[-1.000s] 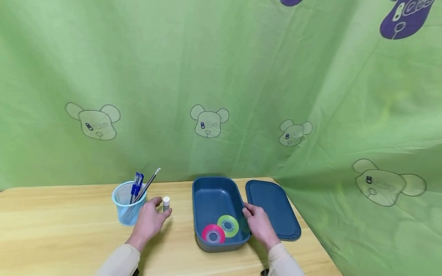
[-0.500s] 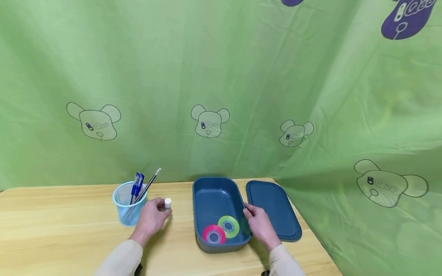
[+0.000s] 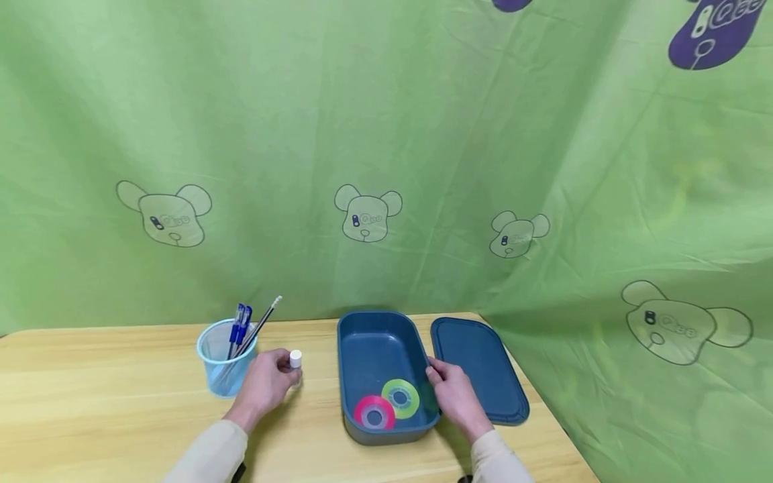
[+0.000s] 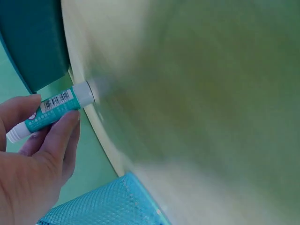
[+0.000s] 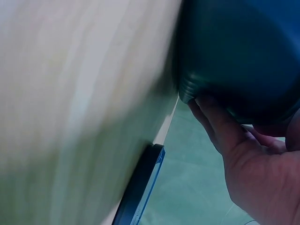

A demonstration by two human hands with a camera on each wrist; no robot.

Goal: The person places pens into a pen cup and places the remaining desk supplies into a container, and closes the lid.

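Observation:
A glue stick (image 4: 56, 107) with a teal barcode label and white ends is pinched between the thumb and fingers of my left hand (image 3: 264, 382). It stands nearly upright, its lower end close to the wooden tabletop (image 4: 197, 93). To its right is a dark blue rectangular box (image 3: 377, 355). My right hand (image 3: 454, 396) grips the box's right wall, fingers (image 5: 218, 119) along the outside. Inside the box, at the near end, lie a pink tape roll (image 3: 374, 413) and a yellow-green tape roll (image 3: 401, 398).
Left of my left hand stands a light blue mesh pen cup (image 3: 225, 376) holding blue pens (image 3: 240, 327) and a pencil (image 3: 266, 315). The flat blue lid (image 3: 480, 369) lies right of the box. A green curtain (image 3: 386, 134) hangs behind the table.
My left fingers have closed on the glue stick, which has tilted and shifted slightly nearer me and to the right. The right hand and the box keep their places.

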